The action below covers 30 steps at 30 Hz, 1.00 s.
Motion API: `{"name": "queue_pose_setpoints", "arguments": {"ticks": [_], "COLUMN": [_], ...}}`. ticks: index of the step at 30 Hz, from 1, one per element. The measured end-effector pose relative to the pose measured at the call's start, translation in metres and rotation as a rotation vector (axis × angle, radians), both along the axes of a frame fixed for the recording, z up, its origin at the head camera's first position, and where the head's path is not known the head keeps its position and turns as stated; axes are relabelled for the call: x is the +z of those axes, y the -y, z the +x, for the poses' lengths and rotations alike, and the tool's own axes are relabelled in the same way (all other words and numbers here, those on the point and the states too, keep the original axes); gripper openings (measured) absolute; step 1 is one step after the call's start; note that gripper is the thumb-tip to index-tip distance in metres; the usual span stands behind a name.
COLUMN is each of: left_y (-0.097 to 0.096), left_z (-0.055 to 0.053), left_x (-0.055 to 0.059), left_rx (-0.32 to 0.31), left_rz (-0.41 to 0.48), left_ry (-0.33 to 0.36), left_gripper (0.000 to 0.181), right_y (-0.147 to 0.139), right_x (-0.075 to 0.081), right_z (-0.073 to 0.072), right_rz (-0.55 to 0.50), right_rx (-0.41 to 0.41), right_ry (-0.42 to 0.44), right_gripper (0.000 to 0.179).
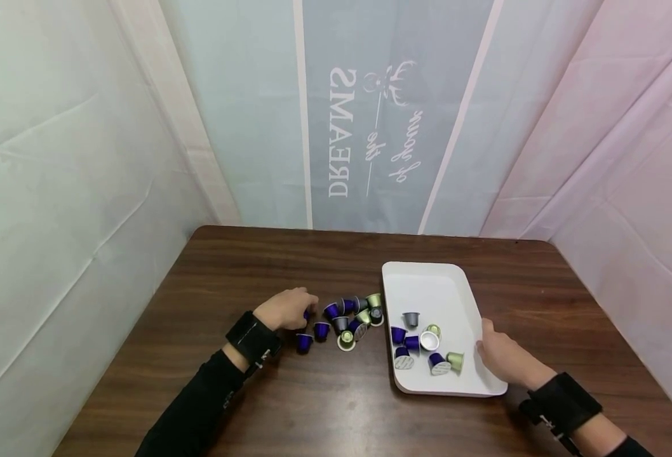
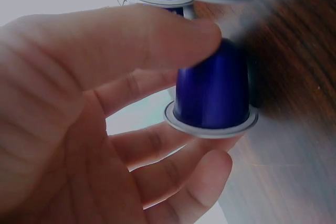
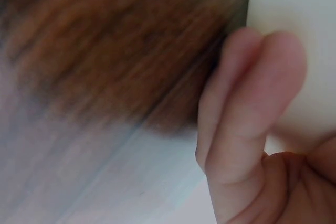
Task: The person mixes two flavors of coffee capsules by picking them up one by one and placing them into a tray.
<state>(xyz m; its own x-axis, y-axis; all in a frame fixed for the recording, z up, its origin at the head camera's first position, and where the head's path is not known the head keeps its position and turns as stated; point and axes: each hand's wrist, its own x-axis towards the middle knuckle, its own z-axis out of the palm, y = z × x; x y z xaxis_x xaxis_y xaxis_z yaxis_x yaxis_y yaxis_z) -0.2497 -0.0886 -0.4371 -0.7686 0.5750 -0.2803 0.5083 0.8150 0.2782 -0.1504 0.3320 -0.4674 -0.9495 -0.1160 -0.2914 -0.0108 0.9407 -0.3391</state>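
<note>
In the head view my left hand [image 1: 284,309] is just left of a cluster of coffee capsules on the table. Its thumb and fingers pinch a blue coffee capsule [image 2: 212,90], which shows rim down in the left wrist view. Two more blue capsules, one nearer [image 1: 304,343] and one farther right [image 1: 321,331], stand beside that hand. My right hand [image 1: 507,357] grips the right edge of a white tray [image 1: 427,282]. Its fingers [image 3: 262,82] lie along the tray's side in the right wrist view.
Blue, grey and green capsules [image 1: 340,324] are bunched left of the tray. Inside the tray lie several others, among them a grey one [image 1: 411,318] and a green one [image 1: 455,361]. Hanging cloth [image 1: 393,209] borders the wooden table [image 1: 290,254] at the back and sides.
</note>
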Motion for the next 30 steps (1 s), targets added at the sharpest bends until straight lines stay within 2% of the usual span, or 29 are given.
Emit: {"name": "queue_pose_setpoints", "arguments": {"ticks": [8,12,16,18,25,30], "left_y": [0.002,-0.001,-0.008,-0.014,-0.040,-0.066], "left_z": [-0.006,-0.008,-0.008,-0.009,-0.010,-0.010], "left_x": [-0.007,-0.005,0.003,0.008,0.029,0.042], "left_rx": [-0.008,0.005,0.016,0.001,-0.107,-0.180], "left_rz": [-0.006,0.013,0.027,0.032,0.043,0.011], "left_ry": [-0.046,-0.047,-0.035,-0.046,-0.095,-0.123], "left_gripper": [0.021,0.017,0.013,0.010,0.004,0.005], "right_y": [0.000,-0.001,-0.002,-0.002,-0.002,0.001], "right_x": [-0.002,-0.004,-0.003,-0.003,-0.001,0.000], "right_z": [0.003,0.004,0.004,0.004,0.005,0.003], "right_rz": [0.000,0.004,-0.004,0.000,0.013,0.001], "right_rx": [-0.012,0.002,0.007,0.006,-0.003,0.007], "right_ry": [0.012,-0.009,-0.018,-0.017,-0.014,-0.025], "right_gripper": [0.050,0.049,0.049,0.050,0.050,0.050]}}
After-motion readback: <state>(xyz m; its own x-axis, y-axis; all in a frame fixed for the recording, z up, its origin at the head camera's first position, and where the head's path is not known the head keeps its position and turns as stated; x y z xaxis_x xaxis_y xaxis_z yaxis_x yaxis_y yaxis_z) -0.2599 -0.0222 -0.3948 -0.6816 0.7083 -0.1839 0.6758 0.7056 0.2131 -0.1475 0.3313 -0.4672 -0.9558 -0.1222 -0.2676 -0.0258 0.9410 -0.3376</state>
